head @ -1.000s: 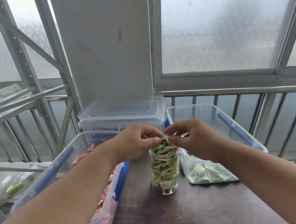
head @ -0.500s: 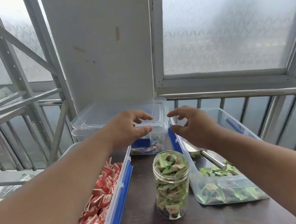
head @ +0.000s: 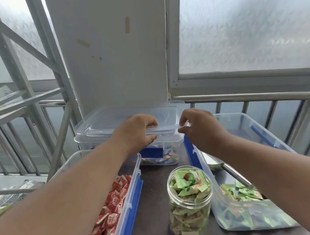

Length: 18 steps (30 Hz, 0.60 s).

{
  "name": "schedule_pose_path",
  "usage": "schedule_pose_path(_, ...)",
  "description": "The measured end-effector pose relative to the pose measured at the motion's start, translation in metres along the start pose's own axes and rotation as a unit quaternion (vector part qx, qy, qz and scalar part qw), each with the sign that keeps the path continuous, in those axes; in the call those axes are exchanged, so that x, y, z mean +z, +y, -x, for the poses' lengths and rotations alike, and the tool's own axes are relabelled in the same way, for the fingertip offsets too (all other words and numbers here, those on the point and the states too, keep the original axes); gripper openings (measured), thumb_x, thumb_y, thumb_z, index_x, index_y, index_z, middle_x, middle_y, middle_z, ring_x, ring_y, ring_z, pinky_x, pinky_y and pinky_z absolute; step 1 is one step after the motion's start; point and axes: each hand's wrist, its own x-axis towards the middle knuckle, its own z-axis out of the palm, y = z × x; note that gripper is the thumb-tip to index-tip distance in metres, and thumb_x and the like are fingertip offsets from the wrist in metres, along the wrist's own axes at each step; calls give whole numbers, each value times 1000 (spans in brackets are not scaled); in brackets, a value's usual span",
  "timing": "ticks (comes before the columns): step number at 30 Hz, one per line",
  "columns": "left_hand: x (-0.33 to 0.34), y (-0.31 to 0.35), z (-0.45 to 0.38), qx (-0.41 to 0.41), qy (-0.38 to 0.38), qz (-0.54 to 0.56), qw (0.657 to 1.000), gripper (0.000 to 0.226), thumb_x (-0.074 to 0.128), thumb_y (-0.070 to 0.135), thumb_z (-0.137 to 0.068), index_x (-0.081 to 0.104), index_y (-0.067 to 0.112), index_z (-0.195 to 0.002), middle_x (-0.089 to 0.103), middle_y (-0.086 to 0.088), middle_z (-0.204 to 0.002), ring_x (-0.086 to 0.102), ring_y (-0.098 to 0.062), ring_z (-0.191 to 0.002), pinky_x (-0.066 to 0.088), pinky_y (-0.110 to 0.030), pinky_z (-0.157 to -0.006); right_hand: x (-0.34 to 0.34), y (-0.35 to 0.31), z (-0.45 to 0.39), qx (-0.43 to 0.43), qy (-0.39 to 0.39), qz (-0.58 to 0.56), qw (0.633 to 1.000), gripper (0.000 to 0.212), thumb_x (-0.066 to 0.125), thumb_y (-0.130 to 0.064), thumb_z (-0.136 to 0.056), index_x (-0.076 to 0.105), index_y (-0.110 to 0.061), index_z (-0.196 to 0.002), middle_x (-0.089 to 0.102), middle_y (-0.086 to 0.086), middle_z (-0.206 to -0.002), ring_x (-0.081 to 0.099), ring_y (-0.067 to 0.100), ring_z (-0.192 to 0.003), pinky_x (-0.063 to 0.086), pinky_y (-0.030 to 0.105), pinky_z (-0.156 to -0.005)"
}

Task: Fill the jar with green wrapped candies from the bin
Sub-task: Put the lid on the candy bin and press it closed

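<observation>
Jar [head: 191, 202] stands upright on the dark desk [head: 153, 208], centre, between two open bins, no lid on it, packed w/ green candies [head: 191, 189] right up to the mouth, so filling looks about done. Green candy bin [head: 252, 221] sits just right of the jar, nearly touching, w/ a metal scoop [head: 228, 168] lying in it and only a thin layer of candies left in the near end. Left of the jar is a bin of red candies [head: 109, 220], not wanted here. Both hands are past the jar at the back: left hand [head: 138, 132] and right hand [head: 198, 129] each pinch the front edge of a clear lid [head: 130, 119] resting on a closed box [head: 161, 152] that holds mixed sweets. Left fingers [head: 149, 126] curl over the rim w/ thumb below, clenched on the lid; right-hand fingers are closed on the lid's corner. Neither hand holds candy. Step in hand seems to be taking that lid, prob. to close a bin, though which one I can't tell. To do it well: lift level w/ both hands, even pull, so the box beneath doesn't drag forward into the jar; bring it back high enough to clear the jar's open top, since a knock would spill a full jar. Keep forearms off the bin rims.
</observation>
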Motion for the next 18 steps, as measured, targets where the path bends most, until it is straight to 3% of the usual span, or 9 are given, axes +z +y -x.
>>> schedule_pose_path(4,-10,12,3,60,96,1,994,15,84,6,-97,81,5,-111,83,-12,-106,78,-28,-97,63,-40,-90,-31,-5,15,13,57,-46,997,11,79,-24,-91,69,-21,-96,64,-7,-90,61,18,-86,44,27,-68)
schedule_pose_path(9,-38,54,4,133,148,-3,980,12,89,3,-91,81,3,-100,83,-12,-93,78,-27,-84,64,-37,-80,-83,-16,43,9,127,-63,990,15,81,-27,-89,72,-21,-99,65,-6,-90,62,21,-91,51,35,-81)
schedule_pose_path(15,-67,115,8,182,181,-8,967,16,90,1,-89,75,6,-89,80,-9,-84,67,-18,-71,49,-24,-71,-147,-19,85,-24,169,-46,984,12,79,-27,-91,69,-25,-98,54,-22,-83,59,16,-90,39,27,-75)
schedule_pose_path(18,-85,144,13,198,203,2,959,19,90,0,-89,72,7,-87,76,-5,-82,64,-20,-69,43,-18,-68,-176,-21,100,-55,208,-50,975,15,78,-26,-90,69,-25,-102,59,-19,-91,60,15,-93,48,33,-82)
